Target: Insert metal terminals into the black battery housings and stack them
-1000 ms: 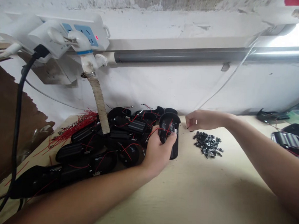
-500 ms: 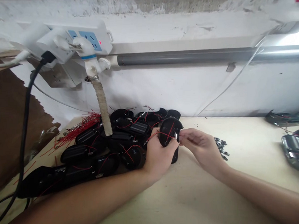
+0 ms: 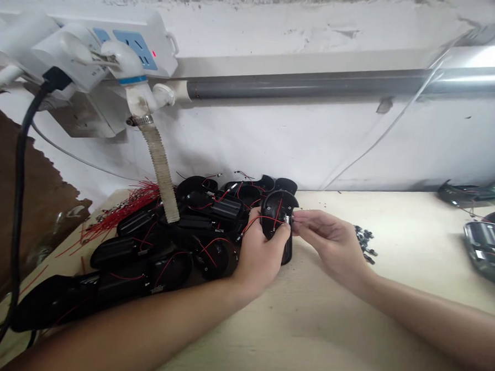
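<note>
Over pale tabletop, left hand gripping glossy rounded shell, right hand at its rim (grip unclear)

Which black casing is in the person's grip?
The black casing at the right end of the pile: the left hand holds it, the right hand beside it; the others lie unheld.
</note>
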The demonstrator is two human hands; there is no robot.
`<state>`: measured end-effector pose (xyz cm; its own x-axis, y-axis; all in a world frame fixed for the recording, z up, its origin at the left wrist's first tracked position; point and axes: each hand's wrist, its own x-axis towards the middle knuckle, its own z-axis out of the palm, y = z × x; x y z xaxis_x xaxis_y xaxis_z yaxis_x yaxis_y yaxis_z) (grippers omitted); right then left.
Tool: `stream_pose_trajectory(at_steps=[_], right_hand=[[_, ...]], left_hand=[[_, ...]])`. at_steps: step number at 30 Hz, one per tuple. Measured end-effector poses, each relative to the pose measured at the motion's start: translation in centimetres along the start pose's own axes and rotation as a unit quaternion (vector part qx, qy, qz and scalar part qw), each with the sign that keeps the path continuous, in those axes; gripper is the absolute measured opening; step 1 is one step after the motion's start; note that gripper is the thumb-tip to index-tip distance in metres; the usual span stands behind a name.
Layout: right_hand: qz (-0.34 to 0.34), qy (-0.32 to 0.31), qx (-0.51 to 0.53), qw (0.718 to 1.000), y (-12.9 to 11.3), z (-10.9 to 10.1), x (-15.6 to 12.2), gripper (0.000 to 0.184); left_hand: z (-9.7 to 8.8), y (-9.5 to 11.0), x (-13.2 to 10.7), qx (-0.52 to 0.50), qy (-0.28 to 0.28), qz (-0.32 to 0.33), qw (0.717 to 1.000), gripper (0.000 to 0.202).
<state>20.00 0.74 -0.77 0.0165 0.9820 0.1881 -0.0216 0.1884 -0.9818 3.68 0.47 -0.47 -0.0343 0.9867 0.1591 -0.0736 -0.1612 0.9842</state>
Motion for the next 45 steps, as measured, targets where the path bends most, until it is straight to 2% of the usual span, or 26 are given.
stream_pose_trajectory(at_steps=[15, 22, 28, 32, 35, 38, 41, 45], right_hand=[[-0.023, -0.007, 0.010, 1.000, -0.2, -0.2, 0.0, 0.017], [0.010, -0.030, 0.011, 0.999, 0.1, -0.2, -0.1, 0.025], [-0.013, -0.026, -0.002, 1.000, 0.2, -0.2, 0.0, 0.019], [-0.024, -0.016, -0.014, 0.999, -0.1, -0.3, 0.1, 0.015], [-0.017, -0.013, -0.028, 0.999, -0.1, -0.3, 0.3, 0.013], [-0.005, -0.018, -0.019, 1.000, 0.1, -0.4, 0.4, 0.014], [0.011, -0.017, 0.000, 1.000, 0.5, -0.4, 0.5, 0.014], [0.022, -0.014, 0.037, 0.999, 0.8, -0.3, 0.7, 0.022]], left_hand=[[0.1, 0.6, 0.0, -0.018, -0.010, -0.024, 0.999, 0.011], [0.0, 0.0, 0.0, -0.038, -0.007, -0.032, 0.999, 0.013], [0.0, 0.0, 0.1, -0.034, -0.016, -0.032, 0.999, 0.013], [0.0, 0.2, -0.1, -0.026, 0.003, -0.023, 0.999, 0.014], [0.0, 0.2, -0.2, -0.024, 0.023, -0.006, 0.999, 0.018], [0.0, 0.0, -0.2, -0.033, 0.019, 0.016, 0.999, 0.020], [0.1, -0.1, -0.2, -0.039, 0.007, 0.011, 0.999, 0.021], [0.1, -0.2, -0.2, -0.042, -0.005, 0.001, 0.999, 0.018]])
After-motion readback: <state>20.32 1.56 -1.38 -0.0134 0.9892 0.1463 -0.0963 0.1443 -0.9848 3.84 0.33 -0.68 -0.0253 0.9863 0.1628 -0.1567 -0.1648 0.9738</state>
